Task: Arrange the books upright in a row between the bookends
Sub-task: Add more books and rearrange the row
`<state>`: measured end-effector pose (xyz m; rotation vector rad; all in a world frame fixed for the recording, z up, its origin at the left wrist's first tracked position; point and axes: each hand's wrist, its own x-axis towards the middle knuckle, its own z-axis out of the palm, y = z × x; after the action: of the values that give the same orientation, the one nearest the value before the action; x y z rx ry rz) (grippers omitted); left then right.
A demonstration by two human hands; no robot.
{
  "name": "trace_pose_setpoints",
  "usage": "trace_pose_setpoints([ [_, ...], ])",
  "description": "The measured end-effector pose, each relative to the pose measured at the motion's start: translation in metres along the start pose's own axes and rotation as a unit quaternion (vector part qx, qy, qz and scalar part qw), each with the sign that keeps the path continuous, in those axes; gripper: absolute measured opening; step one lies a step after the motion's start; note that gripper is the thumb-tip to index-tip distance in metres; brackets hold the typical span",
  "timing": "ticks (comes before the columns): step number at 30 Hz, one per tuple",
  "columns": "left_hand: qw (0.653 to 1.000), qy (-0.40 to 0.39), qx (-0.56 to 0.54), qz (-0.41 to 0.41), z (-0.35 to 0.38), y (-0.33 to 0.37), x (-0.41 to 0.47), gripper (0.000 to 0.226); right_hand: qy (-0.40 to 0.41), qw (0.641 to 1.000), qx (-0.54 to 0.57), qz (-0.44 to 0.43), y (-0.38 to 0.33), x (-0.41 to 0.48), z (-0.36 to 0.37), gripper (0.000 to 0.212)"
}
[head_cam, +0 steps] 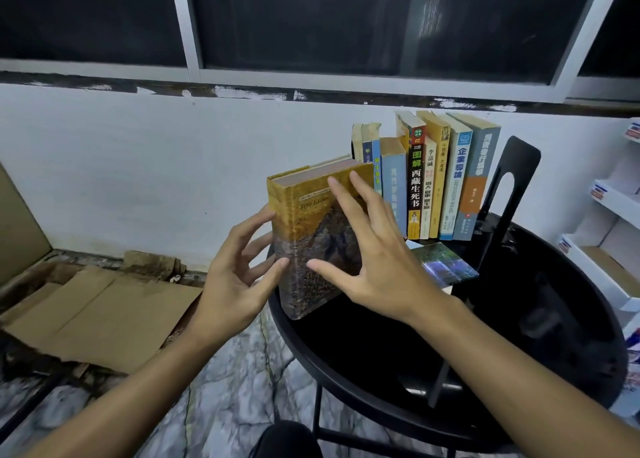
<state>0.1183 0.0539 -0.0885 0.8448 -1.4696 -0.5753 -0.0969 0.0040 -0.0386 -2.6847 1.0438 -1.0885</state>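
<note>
The thick yellow hardback (pixel 311 222) stands upright on the round black table (pixel 554 319), by the left end of the book row (pixel 433 180). The right hand (pixel 377 250) lies spread-fingered on its cover; the left hand (pixel 239 274), fingers apart, touches its spine; a black bookend (pixel 523 160) flanks the row's right

From here the big yellow book (pixel 311 212) reads "Fifth Edition"; a black spine (pixel 416 180) shows "02" and "西藏生死书"; a white spine (pixel 458 184), "企業導論".

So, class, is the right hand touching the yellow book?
Cannot tell. The head view shows the right hand spread in front of the yellow book, hiding any gap.
</note>
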Motion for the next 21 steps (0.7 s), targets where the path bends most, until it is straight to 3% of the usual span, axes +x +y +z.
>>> trace_pose_setpoints([
  [5, 1.000, 0.001, -0.019, -0.010, 0.012, 0.009, -0.012, 0.075, -0.029, 0.996, 0.081, 0.031, -0.017, -0.006, -0.017, 0.101],
  [12, 0.998, -0.055, -0.034, -0.008, 0.040, 0.022, -0.017, 0.065, -0.022, 0.992, 0.116, 0.050, -0.018, -0.018, -0.037, 0.099],
  [21, 0.997, -0.064, -0.011, -0.046, 0.063, 0.009, -0.029, 0.068, 0.018, 0.990, 0.104, 0.089, -0.022, -0.026, -0.054, 0.064],
])
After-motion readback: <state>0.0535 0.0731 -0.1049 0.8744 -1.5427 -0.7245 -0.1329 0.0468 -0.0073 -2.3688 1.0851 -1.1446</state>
